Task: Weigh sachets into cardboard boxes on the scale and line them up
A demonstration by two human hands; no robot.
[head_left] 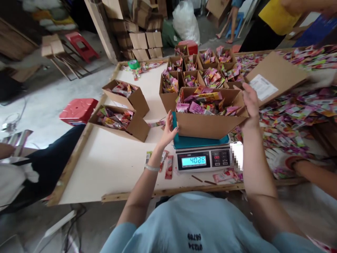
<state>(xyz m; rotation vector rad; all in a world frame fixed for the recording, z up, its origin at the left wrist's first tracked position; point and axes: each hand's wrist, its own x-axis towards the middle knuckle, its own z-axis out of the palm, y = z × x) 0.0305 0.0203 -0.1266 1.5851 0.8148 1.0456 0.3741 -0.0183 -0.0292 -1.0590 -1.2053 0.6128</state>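
A cardboard box (207,123) filled with small pink, purple and orange packets rests on the teal plate (201,141) of a digital scale (205,160), whose lit display seems to read 4028. At the box's left end is my left hand (169,131), its fingers apart and its thumb close to the corner. My right hand (250,103) lies along the right end, fingers stretched upward and palm against or very near the cardboard. Whether either hand bears any weight cannot be seen. Several loose packets, among them a red one (169,167), lie left of the scale.
Two filled boxes (119,123) stand on the left of the table (86,168), and several more (170,82) behind the scale. Loose packets (286,130) cover the right side, with a flattened carton (276,75) on them. Other people stand or sit around, one gloved hand (280,165) at right.
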